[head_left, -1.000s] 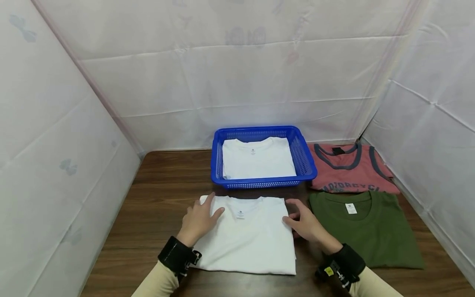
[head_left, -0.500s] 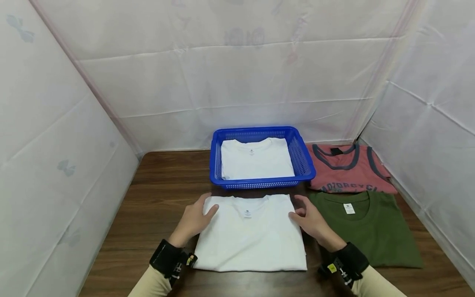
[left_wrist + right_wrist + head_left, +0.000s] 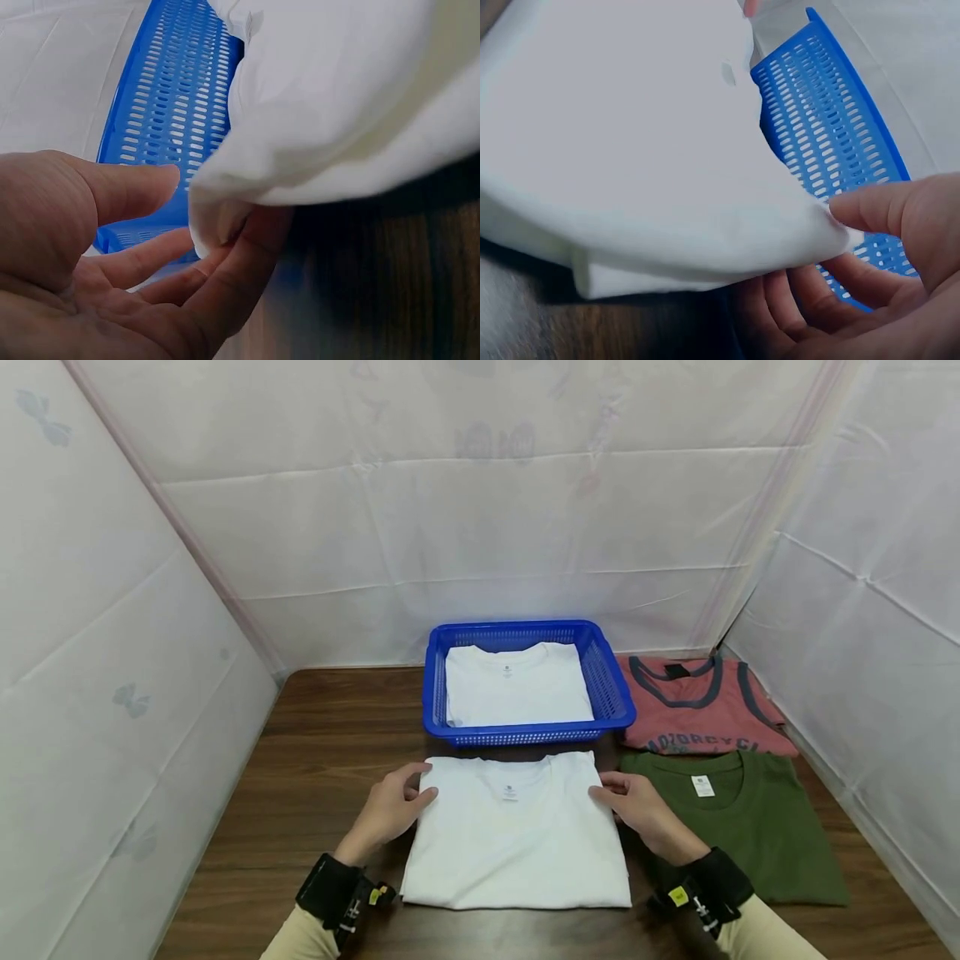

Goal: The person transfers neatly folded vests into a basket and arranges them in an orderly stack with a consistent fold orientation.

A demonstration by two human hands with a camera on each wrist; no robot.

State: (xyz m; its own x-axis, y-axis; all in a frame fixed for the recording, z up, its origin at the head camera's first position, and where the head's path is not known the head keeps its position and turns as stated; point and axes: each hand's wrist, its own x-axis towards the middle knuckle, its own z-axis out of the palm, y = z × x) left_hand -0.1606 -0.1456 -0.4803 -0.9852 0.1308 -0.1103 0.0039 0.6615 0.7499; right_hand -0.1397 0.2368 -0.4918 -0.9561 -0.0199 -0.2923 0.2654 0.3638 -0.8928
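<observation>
With fingers slid beneath its far corners and thumbs on top, the left hand (image 3: 390,811) and right hand (image 3: 639,811) pinch the folded white shirt (image 3: 517,835) at lower centre, keeping the fold flat. Directly above it on the bench (image 3: 315,752), the blue basket (image 3: 525,737) already holds another white shirt (image 3: 516,689).

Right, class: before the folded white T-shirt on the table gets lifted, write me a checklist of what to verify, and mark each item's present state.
1. Left hand grips the folded white T-shirt at its far left corner, fingers beneath: ok.
2. Right hand pinches its far right corner, thumb on top: ok.
3. The folds lie flat and square: ok.
4. Blue basket sits just beyond the shirt: ok.
5. Room in the basket: it already holds another white shirt; depth left, cannot tell.
6. Green shirt lies clear of the right hand: cannot tell, they sit very close.
</observation>
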